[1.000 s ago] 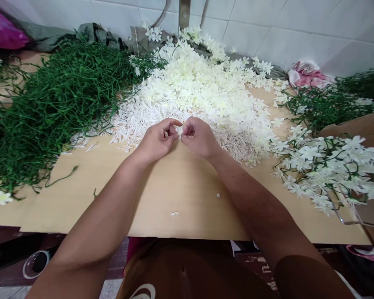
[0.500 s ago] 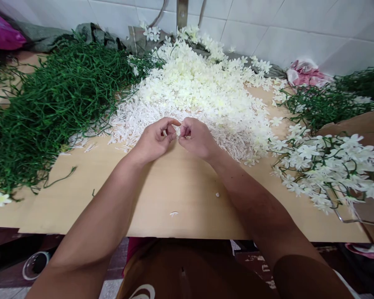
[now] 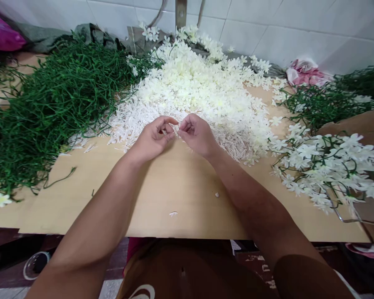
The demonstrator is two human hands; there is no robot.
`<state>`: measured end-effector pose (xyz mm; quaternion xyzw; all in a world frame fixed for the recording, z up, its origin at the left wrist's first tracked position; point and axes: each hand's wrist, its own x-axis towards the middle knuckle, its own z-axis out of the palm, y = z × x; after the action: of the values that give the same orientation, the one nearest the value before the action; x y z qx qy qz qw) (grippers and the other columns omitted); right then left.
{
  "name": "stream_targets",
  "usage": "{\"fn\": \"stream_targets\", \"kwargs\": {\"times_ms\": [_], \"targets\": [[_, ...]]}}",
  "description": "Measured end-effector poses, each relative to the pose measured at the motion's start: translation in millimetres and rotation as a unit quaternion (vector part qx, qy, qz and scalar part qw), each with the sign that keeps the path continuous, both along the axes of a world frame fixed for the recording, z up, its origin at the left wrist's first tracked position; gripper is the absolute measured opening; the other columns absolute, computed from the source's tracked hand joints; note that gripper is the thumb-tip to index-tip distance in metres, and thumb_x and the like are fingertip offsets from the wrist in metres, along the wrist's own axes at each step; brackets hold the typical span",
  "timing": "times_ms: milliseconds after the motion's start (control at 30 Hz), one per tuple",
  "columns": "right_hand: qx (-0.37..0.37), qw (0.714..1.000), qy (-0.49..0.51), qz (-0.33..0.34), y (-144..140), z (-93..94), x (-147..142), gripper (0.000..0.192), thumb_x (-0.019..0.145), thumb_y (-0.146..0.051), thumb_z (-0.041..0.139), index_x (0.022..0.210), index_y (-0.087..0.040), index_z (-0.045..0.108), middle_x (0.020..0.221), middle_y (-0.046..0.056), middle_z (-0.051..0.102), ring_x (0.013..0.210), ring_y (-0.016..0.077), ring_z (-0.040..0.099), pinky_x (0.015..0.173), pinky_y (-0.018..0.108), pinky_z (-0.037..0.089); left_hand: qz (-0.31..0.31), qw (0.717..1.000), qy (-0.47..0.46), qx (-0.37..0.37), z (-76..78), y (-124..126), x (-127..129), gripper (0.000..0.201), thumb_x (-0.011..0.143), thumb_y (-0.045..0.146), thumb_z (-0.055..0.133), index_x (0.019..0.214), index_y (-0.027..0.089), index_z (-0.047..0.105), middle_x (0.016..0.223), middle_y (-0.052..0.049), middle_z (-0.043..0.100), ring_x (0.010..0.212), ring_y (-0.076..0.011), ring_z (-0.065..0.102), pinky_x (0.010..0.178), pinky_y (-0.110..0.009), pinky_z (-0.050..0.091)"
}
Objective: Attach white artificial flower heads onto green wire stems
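My left hand (image 3: 154,139) and my right hand (image 3: 198,135) meet fingertip to fingertip above the near edge of a heap of thin white plastic stamens (image 3: 137,120). Both pinch one small white flower piece (image 3: 176,128) between thumbs and forefingers; most of it is hidden by the fingers. Just behind the hands lies a large pile of loose cream-white artificial flower heads (image 3: 199,83).
A big tangle of green plastic stems (image 3: 56,95) fills the left of the light wooden board (image 3: 174,187). Finished stems with white flowers (image 3: 327,164) lie at the right, over a cardboard box (image 3: 366,124). A tiled wall (image 3: 299,29) stands behind. Small white scraps (image 3: 173,214) lie on the board.
Both hands have shifted slightly away from me toward the flower pile, with fingertips still pinched together. Nothing else moved.
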<state>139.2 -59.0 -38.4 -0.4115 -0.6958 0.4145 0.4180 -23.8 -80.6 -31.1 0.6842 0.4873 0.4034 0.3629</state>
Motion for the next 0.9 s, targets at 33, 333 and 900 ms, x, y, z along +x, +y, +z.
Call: {"fn": "stream_targets", "kwargs": {"times_ms": [33, 333, 900], "targets": [[-0.006, 1.000, 0.014, 0.002, 0.9, -1.7, -0.3, 0.015, 0.074, -0.015, 0.058, 0.074, -0.022, 0.044, 0.071, -0.004, 0.052, 0.068, 0.0105, 0.051, 0.065, 0.028, 0.045, 0.002, 1.000, -0.011, -0.006, 0.3, 0.5, -0.3, 0.032, 0.074, 0.035, 0.068, 0.100, 0.018, 0.060, 0.071, 0.002, 0.057, 0.070, -0.0126, 0.055, 0.069, -0.025, 0.045], [0.000, 0.999, 0.033, -0.005, 1.8, -9.2, -3.6, 0.017, 0.076, -0.016, 0.059, 0.077, -0.022, 0.043, 0.069, -0.005, 0.048, 0.062, 0.0091, 0.047, 0.062, 0.026, 0.043, -0.007, 0.995, -0.098, -0.034, -4.9, 5.1, -2.5, 0.046, 0.068, 0.049, 0.076, 0.097, 0.018, 0.059, 0.071, 0.000, 0.061, 0.068, -0.0123, 0.058, 0.066, -0.024, 0.045], [0.141, 0.989, 0.018, -0.028, -0.6, -12.1, -2.4, 0.015, 0.083, -0.019, 0.056, 0.078, -0.023, 0.042, 0.075, -0.003, 0.048, 0.072, 0.0115, 0.050, 0.070, 0.028, 0.046, 0.008, 0.993, -0.089, -0.073, -6.1, 5.9, -2.5, 0.033, 0.069, 0.043, 0.072, 0.084, 0.017, 0.057, 0.067, 0.001, 0.056, 0.064, -0.0111, 0.054, 0.062, -0.024, 0.041]]}}
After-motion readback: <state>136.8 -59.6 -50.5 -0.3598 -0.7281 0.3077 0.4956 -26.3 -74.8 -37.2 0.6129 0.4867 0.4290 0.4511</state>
